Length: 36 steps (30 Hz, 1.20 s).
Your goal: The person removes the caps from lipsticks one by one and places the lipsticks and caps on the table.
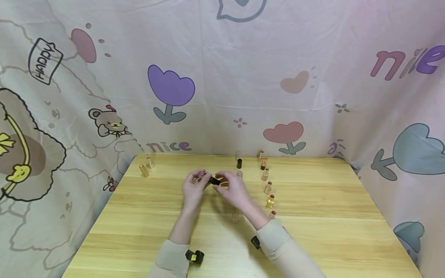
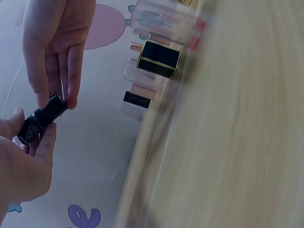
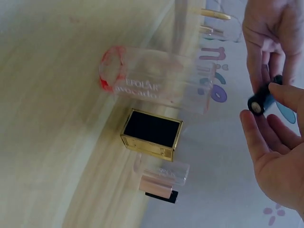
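Note:
In the head view, a small black lipstick tube (image 1: 214, 180) spans the gap between the two hands, above the middle of the table. My left hand (image 1: 193, 189) grips one end between thumb and fingers. At the other end, my right hand (image 1: 236, 191) pinches it with thumb and fingertips. White lettering and a clear end poking out by the left hand show on the tube (image 2: 40, 119) in the left wrist view. Seen from the right wrist, a round pale-centred end of the tube (image 3: 257, 106) lies between the right thumb and a finger.
Uncapped lipsticks with red tips, such as a gold-based one (image 1: 270, 201), form a row to the right. Left of them stand caps, including a black cap (image 1: 239, 163) and a clear cap (image 1: 235, 217). A gold tube (image 1: 144, 170) and a small pinkish lipstick (image 1: 150, 161) stand far left.

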Tool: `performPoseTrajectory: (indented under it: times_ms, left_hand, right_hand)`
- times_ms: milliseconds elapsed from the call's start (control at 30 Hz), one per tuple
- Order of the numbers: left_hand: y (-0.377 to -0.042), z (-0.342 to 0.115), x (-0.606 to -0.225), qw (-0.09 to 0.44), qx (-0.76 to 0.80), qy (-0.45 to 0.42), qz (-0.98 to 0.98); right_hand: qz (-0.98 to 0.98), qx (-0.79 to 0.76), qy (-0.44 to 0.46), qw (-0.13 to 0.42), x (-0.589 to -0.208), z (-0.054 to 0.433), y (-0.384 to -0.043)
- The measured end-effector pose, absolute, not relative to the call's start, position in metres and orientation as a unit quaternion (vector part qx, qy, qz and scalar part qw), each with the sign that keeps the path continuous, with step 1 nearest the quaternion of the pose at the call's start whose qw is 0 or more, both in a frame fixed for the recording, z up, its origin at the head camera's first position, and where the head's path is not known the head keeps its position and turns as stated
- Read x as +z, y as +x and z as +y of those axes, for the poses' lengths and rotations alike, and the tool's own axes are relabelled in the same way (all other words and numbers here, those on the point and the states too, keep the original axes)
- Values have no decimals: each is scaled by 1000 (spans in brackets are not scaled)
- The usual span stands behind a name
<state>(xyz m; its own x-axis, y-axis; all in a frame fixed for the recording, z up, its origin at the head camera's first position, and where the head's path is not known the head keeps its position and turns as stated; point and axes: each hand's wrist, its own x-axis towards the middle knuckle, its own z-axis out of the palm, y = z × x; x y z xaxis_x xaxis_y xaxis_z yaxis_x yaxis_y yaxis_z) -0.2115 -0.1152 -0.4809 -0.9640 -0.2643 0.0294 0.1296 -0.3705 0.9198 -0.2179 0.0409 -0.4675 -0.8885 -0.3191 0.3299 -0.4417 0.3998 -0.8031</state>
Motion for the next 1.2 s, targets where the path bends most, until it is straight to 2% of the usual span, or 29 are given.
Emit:
performPoseTrajectory:
  times_ms: [233, 700, 1200]
  left_hand:
    - [-210, -109, -482, 111, -830, 50, -545]
    - [-210, -115, -480, 102, -817, 51, -565]
    - [-209, -115, -478, 109, -813, 39, -571]
  right_hand:
    - [-838, 486, 227, 105, -471, 39, -217]
    - [-848, 477, 206, 107, -467, 37, -212]
    - [-862, 444, 201, 136, -462, 35, -207]
